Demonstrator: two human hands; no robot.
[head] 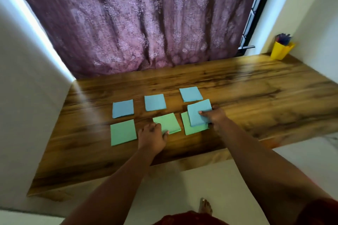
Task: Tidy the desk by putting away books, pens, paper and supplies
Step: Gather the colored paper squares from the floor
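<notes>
right hand [214, 116] grip pinches blue paper [198, 112] | left hand [151, 136] grip pinches green paper [167, 122]

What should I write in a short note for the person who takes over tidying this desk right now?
Right hand: grips a blue square paper, held over the right green square paper.
Left hand: fingers pinch the near edge of the middle green square paper.
Lying untouched on the wooden desk: three blue square papers in the far row, one green square paper at left.
Yellow holder with pens stands in the far right corner.
Done: one blue paper gathered.
Left: collect the other six papers into one pile and put it away.
</notes>
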